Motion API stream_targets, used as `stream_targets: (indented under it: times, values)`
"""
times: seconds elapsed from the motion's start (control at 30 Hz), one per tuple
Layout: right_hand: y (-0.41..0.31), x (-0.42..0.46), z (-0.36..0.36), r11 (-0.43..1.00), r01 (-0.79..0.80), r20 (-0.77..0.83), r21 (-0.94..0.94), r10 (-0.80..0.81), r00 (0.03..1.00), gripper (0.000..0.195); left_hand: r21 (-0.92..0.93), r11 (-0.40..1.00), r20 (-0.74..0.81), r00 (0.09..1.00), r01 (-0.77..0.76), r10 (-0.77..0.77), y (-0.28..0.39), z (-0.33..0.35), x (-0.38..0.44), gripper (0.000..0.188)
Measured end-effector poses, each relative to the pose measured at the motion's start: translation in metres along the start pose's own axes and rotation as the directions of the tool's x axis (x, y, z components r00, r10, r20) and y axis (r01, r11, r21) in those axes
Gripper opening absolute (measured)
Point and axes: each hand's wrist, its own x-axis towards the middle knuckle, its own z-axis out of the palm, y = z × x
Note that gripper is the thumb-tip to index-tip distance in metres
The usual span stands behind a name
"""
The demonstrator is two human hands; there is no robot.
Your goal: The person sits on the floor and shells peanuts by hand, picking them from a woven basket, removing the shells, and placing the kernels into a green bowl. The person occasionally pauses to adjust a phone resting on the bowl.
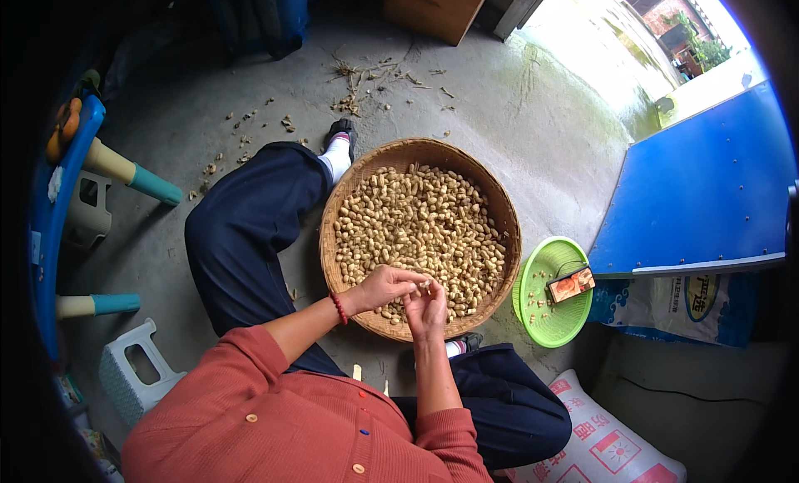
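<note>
My left hand [383,288], with a red bead bracelet at the wrist, meets my right hand [427,313] over the near part of a round woven bamboo basket [513,239]. Both hands pinch a small pale peanut [424,284] between their fingertips; the fingers partly cover it, so whether its shell is split cannot be told. Many unshelled peanuts [412,214] fill the basket below. To the right, a green plastic colander [523,296] holds scattered shelled kernels [535,301]. A phone-like device [571,286] with a lit picture lies across its right side.
Dry stalks [352,77] and shell bits [245,140] litter the concrete floor. Plastic stools [140,370] and a blue table [50,233] stand left. At right are a blue panel [699,190] and a printed white sack [612,445]. My legs [249,227] flank the basket.
</note>
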Motion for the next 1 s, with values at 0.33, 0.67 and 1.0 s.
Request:
stream_targets:
  times: [0.33, 0.67, 1.0]
  values:
    - [0.075, -0.021, 0.012, 0.31, 0.406, 0.453, -0.86, 0.098, 0.886, 0.042, -0.762, 0.634, -0.249, 0.964, -0.132, -0.098, 0.03, -0.028, 0.001, 0.026]
    - [0.018, 0.091, -0.024, -0.522, 0.328, 0.453, -0.787, -0.128, 0.882, 0.014, -0.72, 0.682, -0.393, 0.885, -0.126, -0.251, 0.004, -0.03, 0.002, 0.015]
    - [0.026, 0.069, -0.01, -0.421, 0.336, 0.469, -0.842, -0.268, 0.842, 0.005, -0.572, 0.809, -0.352, 0.852, 0.131, -0.387, -0.004, -0.027, 0.002, 0.015]
